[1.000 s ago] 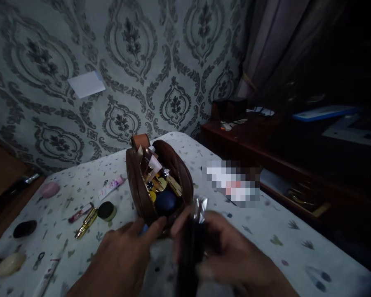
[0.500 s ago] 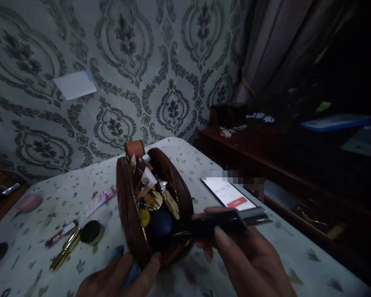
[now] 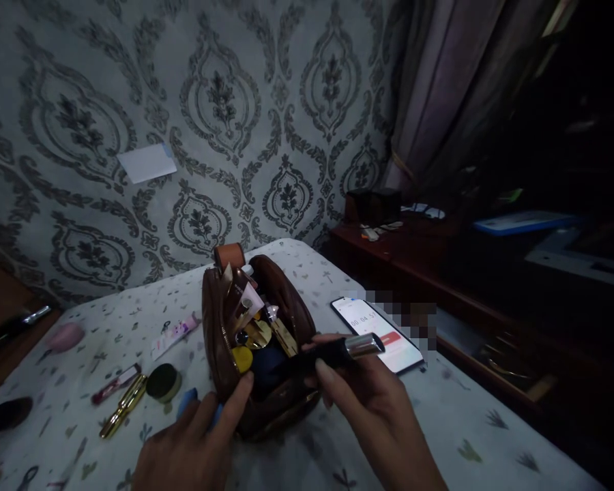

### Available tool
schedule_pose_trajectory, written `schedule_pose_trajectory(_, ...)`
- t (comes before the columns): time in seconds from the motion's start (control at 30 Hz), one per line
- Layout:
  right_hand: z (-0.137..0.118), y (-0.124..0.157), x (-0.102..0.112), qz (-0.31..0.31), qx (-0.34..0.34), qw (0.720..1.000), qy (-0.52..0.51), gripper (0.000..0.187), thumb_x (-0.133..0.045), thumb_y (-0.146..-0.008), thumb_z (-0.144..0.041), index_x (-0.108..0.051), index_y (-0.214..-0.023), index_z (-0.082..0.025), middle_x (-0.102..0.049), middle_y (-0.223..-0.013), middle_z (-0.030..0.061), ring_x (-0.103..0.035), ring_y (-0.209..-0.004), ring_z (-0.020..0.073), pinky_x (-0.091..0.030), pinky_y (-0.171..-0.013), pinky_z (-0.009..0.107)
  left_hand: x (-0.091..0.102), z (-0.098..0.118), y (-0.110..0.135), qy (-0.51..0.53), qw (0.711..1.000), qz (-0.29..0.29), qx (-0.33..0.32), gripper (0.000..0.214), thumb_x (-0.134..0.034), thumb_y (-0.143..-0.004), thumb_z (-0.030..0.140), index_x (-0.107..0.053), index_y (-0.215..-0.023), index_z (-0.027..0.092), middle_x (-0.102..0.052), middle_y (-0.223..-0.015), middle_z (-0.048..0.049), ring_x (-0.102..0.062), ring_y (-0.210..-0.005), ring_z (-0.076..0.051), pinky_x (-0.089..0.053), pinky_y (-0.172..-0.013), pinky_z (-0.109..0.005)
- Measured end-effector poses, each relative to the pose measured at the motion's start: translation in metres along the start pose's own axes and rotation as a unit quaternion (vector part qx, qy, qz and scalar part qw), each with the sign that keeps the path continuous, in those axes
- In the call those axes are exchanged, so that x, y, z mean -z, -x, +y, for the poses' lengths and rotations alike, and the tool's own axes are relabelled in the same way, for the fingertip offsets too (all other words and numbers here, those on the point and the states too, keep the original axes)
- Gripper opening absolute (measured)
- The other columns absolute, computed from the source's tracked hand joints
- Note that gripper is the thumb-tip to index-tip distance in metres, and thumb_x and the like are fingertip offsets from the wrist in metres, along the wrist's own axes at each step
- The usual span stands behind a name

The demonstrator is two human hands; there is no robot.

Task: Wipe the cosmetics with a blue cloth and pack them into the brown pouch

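Note:
A brown cosmetic bag [image 3: 212, 341] stands unzipped on the patterned sheet. Inside it are a pink tube [image 3: 253, 300], a gold round item [image 3: 259, 334], a yellow round lid [image 3: 242, 359] and a dark blue item [image 3: 269, 367]. My right hand [image 3: 373, 402] grips a black tube with a silver end [image 3: 332, 353], its dark end at the bag's opening. My left hand [image 3: 194, 436] holds the bag's near left rim, index finger over the edge and thumb hidden. Something blue [image 3: 187, 401] shows by its curled fingers.
Left of the bag lie a dark-lidded jar [image 3: 164, 382], a gold tube [image 3: 123, 406], a red tube [image 3: 116, 383], a pink-white tube [image 3: 174, 335], a pink sponge [image 3: 66, 337] and a dark oval item [image 3: 9, 414]. A phone [image 3: 406, 351] lies right, beside a dark red desk [image 3: 378, 256].
My right hand has moved left and slightly up with the black tube, nearer the bag's opening. My left index finger reaches further over the rim. The camera view has shifted slightly.

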State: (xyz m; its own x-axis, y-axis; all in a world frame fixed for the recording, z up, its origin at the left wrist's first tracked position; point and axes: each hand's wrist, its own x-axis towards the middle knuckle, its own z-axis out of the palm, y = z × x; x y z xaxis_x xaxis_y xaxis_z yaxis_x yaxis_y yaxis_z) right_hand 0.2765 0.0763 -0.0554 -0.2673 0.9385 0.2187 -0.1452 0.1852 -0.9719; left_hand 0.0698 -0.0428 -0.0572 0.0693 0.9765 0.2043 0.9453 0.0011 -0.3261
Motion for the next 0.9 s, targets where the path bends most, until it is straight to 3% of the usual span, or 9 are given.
schedule_pose_trajectory(0.17, -0.028, -0.021, 0.0, -0.061, 0.076, 0.992, 0.078, 0.036, -0.057, -0.091, -0.045, -0.061, -0.117, -0.02, -0.067, -0.095, 0.0049, -0.063, -0.079, 0.0174, -0.053, -0.07, 0.027, -0.003, -0.002, 0.001, 0.049, 0.998, -0.037, -0.006, 0.092, -0.045, -0.08, 0.003, -0.007, -0.155, 0.04, -0.07, -0.104, -0.0014, -0.07, -0.083, -0.017, -0.052, -0.054, -0.019)
schedule_pose_trajectory(0.3, -0.051, -0.049, -0.002, -0.118, 0.131, 0.962, 0.208, 0.031, -0.05, -0.095, -0.043, -0.061, -0.11, -0.017, -0.065, -0.089, 0.0039, -0.059, -0.078, 0.0178, -0.046, -0.069, 0.027, 0.006, 0.003, -0.002, 0.059, 0.994, -0.089, 0.03, 0.086, -0.043, -0.083, 0.004, -0.013, -0.154, 0.042, -0.069, -0.11, -0.0036, -0.069, -0.089, -0.02, -0.054, -0.061, -0.024)
schedule_pose_trajectory(0.37, -0.06, -0.065, -0.008, -0.124, 0.155, 0.942, 0.27, 0.033, -0.05, -0.095, -0.038, -0.056, -0.12, -0.016, -0.065, -0.088, 0.0038, -0.059, -0.078, 0.0187, -0.044, -0.068, 0.028, 0.011, 0.005, -0.004, 0.061, 0.991, -0.117, 0.039, 0.085, -0.042, -0.083, 0.003, -0.014, -0.154, 0.041, -0.068, -0.111, -0.0047, -0.069, -0.091, -0.022, -0.055, -0.064, -0.027)
schedule_pose_trajectory(0.4, -0.064, -0.072, -0.012, -0.124, 0.154, 0.931, 0.306, 0.043, -0.051, -0.095, -0.035, -0.046, -0.133, -0.016, -0.066, -0.086, 0.0033, -0.06, -0.078, 0.0193, -0.042, -0.068, 0.028, 0.013, 0.006, -0.005, 0.064, 0.989, -0.129, 0.04, 0.085, -0.041, -0.083, 0.003, -0.013, -0.154, 0.04, -0.068, -0.112, -0.0051, -0.068, -0.093, -0.023, -0.055, -0.065, -0.028)
schedule_pose_trajectory(0.5, -0.074, -0.09, -0.026, -0.132, 0.138, 0.882, 0.43, 0.06, -0.055, -0.092, -0.031, -0.028, -0.144, -0.014, -0.068, -0.087, 0.0048, -0.063, -0.079, 0.0215, -0.039, -0.066, 0.027, 0.016, 0.006, -0.007, 0.072, 0.985, -0.151, 0.043, 0.085, -0.038, -0.084, 0.001, -0.011, -0.155, 0.04, -0.067, -0.115, -0.0062, -0.068, -0.096, -0.023, -0.055, -0.067, -0.029)
schedule_pose_trajectory(0.7, -0.081, -0.105, -0.051, -0.175, 0.162, 0.75, 0.617, 0.037, -0.051, -0.094, -0.033, -0.044, -0.127, -0.016, -0.071, -0.103, 0.0138, -0.068, -0.095, 0.0299, -0.044, -0.072, 0.032, 0.021, 0.006, -0.008, 0.068, 0.985, -0.154, 0.048, 0.084, -0.04, -0.084, 0.001, -0.014, -0.154, 0.04, -0.067, -0.111, -0.0063, -0.068, -0.095, -0.022, -0.053, -0.068, -0.027)
schedule_pose_trajectory(0.8, -0.077, -0.111, -0.058, -0.182, 0.171, 0.712, 0.656, 0.034, -0.047, -0.096, -0.036, -0.047, -0.123, -0.016, -0.071, -0.104, 0.0157, -0.068, -0.099, 0.0305, -0.048, -0.076, 0.035, 0.026, 0.007, -0.01, 0.076, 0.981, -0.168, 0.056, 0.083, -0.039, -0.085, 0.0, -0.016, -0.154, 0.041, -0.067, -0.112, -0.006, -0.068, -0.097, -0.021, -0.054, -0.071, -0.027)
schedule_pose_trajectory(0.9, -0.073, -0.117, -0.064, -0.182, 0.176, 0.692, 0.676, 0.038, -0.043, -0.097, -0.039, -0.049, -0.124, -0.014, -0.071, -0.105, 0.0178, -0.068, -0.102, 0.03, -0.05, -0.078, 0.036, 0.031, 0.008, -0.011, 0.088, 0.975, -0.193, 0.063, 0.081, -0.039, -0.086, 0.0, -0.017, -0.154, 0.039, -0.067, -0.117, -0.0073, -0.068, -0.101, -0.022, -0.054, -0.075, -0.03)
